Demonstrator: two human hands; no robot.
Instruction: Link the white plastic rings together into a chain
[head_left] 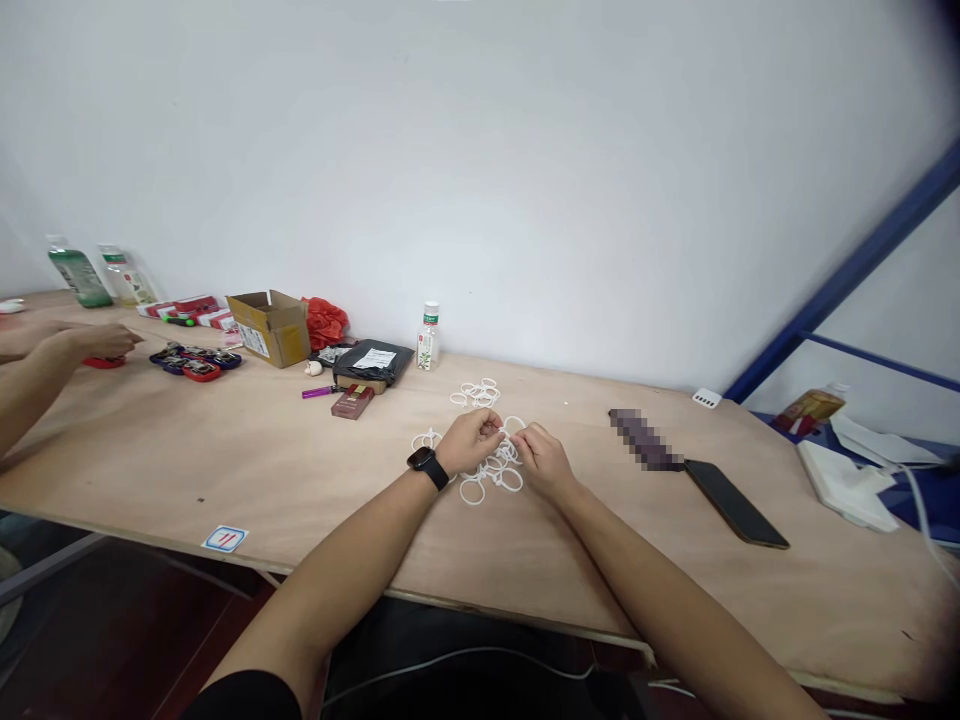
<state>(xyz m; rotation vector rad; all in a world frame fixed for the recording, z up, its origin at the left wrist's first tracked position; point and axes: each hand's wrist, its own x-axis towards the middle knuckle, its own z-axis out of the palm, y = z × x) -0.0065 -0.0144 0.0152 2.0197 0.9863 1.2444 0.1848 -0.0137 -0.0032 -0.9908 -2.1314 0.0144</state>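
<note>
My left hand [470,441], with a black watch on its wrist, is closed in a pinch on a white plastic ring at the middle of the wooden table [247,450]. My right hand [543,458] is closed too, its fingertips meeting the left hand's on the same ring. Under and around both hands lies a loose pile of white rings [495,472]. A second small cluster of white rings [475,393] lies just beyond the hands.
A black phone [735,503] and a blurred dark object [645,440] lie to the right. Behind the rings stand a small bottle [428,337], a black package [373,362], a cardboard box [270,325] and a red bag [325,322]. Another person's hands [90,342] work at far left.
</note>
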